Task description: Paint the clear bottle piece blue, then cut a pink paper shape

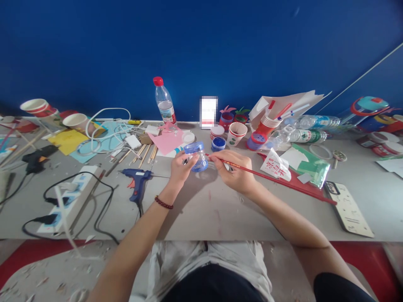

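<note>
My left hand (181, 167) is curled, thumb and fingers closed on the side of a blue-rimmed clear plastic container (201, 162), held above the table (195, 209) in front of me; it stands roughly upright, slightly tilted. My right hand (237, 171) pinches a red paintbrush (273, 175) near its front end. The brush's long axis runs sideways: its tip points left, at the container, and its handle slopes down rightward towards the phone (351, 209). I can't tell whether the tip touches.
</note>
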`<state>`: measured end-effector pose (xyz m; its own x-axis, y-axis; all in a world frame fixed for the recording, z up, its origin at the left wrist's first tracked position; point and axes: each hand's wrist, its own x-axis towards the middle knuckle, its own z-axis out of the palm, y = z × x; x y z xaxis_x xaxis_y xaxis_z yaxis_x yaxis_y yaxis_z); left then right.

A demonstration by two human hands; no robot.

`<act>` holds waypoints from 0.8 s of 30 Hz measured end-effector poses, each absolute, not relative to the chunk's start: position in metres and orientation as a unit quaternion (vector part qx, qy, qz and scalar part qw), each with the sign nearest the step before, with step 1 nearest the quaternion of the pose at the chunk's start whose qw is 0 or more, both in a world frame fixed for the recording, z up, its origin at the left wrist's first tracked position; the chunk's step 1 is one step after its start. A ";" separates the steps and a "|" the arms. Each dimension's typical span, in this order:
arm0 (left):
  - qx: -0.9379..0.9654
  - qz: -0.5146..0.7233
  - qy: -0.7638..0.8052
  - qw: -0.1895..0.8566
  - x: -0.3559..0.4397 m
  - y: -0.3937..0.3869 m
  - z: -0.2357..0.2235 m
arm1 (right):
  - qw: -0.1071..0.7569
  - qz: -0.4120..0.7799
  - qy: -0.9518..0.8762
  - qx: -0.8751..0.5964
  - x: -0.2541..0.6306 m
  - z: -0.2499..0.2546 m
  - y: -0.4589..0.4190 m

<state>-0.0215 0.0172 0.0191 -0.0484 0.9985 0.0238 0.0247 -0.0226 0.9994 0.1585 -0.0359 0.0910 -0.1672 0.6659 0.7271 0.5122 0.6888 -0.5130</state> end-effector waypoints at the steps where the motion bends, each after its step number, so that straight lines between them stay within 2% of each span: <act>1: 0.510 0.511 0.518 0.459 -0.021 0.017 0.020 | 0.518 0.078 -0.763 -0.379 0.157 0.091 -0.037; 8: 0.580 0.513 0.537 0.336 -0.021 0.013 0.025 | 0.522 0.097 -0.769 -0.356 0.155 0.091 -0.035; 24: 0.554 0.536 0.522 0.364 -0.023 0.014 0.027 | 0.521 0.001 -0.747 -0.412 0.168 0.090 -0.027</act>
<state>-0.0227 0.0143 0.0272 -0.1203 0.9692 0.2147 0.1881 -0.1901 0.9636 0.1680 -0.0271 0.0902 -0.1171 0.6169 0.7783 0.6148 0.6605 -0.4310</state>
